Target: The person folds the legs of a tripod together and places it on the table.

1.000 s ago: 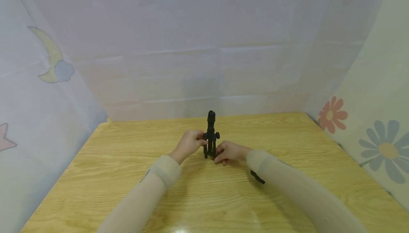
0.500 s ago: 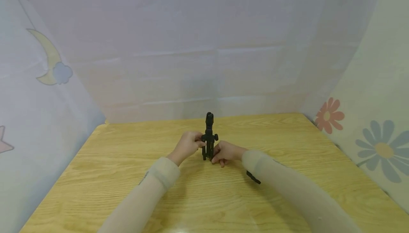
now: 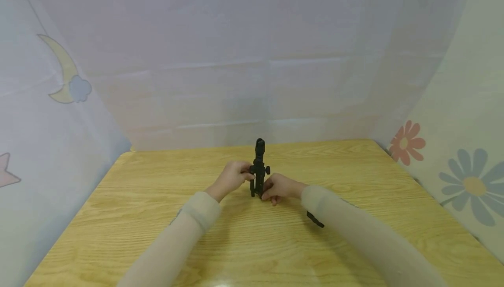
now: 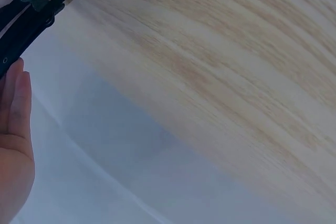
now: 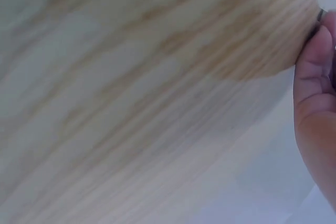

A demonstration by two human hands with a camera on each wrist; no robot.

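Observation:
A small black tripod (image 3: 259, 177) stands upright at the middle of the table in the head view, its legs close together. My left hand (image 3: 232, 180) grips it from the left at the upper part of the legs, beneath the head with the side knob. Low on the right, my right hand (image 3: 281, 188) pinches the foot end of a leg. In the left wrist view the tripod's dark legs (image 4: 31, 32) show at the upper left, above my left hand's fingers. The right wrist view catches only a dark sliver past my right hand's fingers (image 5: 315, 51).
A short black piece (image 3: 315, 219) lies on the wooden table (image 3: 157, 225), partly hidden by the right sleeve. Behind the table hangs a pale cloth backdrop (image 3: 220, 81), with printed flowers on the right side and a moon on the left.
The right hand has moved slightly left with the leg it pinches, and the tripod's legs are closer together. The left hand keeps its grip.

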